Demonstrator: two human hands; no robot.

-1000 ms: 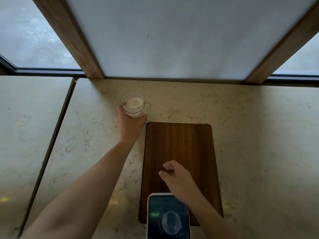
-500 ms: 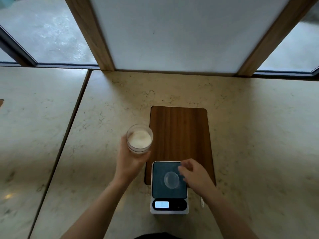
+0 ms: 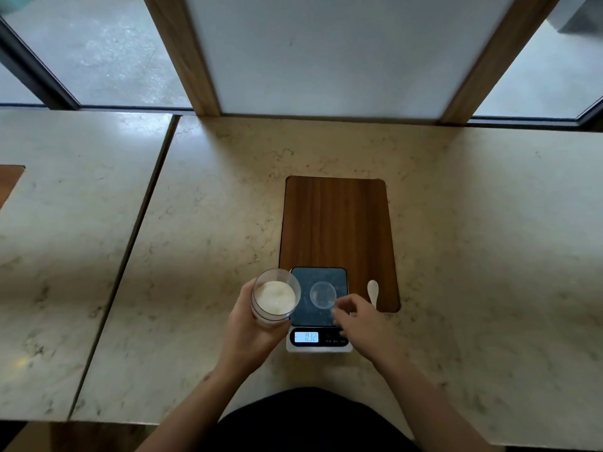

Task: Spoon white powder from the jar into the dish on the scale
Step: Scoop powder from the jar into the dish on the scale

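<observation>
My left hand (image 3: 249, 334) grips a clear open jar (image 3: 275, 297) of white powder, held just left of the scale (image 3: 319, 334). A small clear dish (image 3: 322, 295) sits empty on the scale's dark platform; the lit display reads a small number. My right hand (image 3: 363, 324) hovers over the scale's right front corner, fingers loosely curled and holding nothing. A white spoon (image 3: 372, 292) lies on the wooden board (image 3: 337, 223), just right of the scale and beyond my right fingers.
The board lies on a pale marble counter (image 3: 473, 256). A seam (image 3: 130, 256) splits the counter on the left. A white panel (image 3: 326, 53) with wooden posts stands at the back edge, windows on both sides. The counter's front edge is close to my body.
My left hand has carried the jar from the far counter back to beside the scale. My right hand has drawn back from over the dish to the scale's right front. The spoon has come into view.
</observation>
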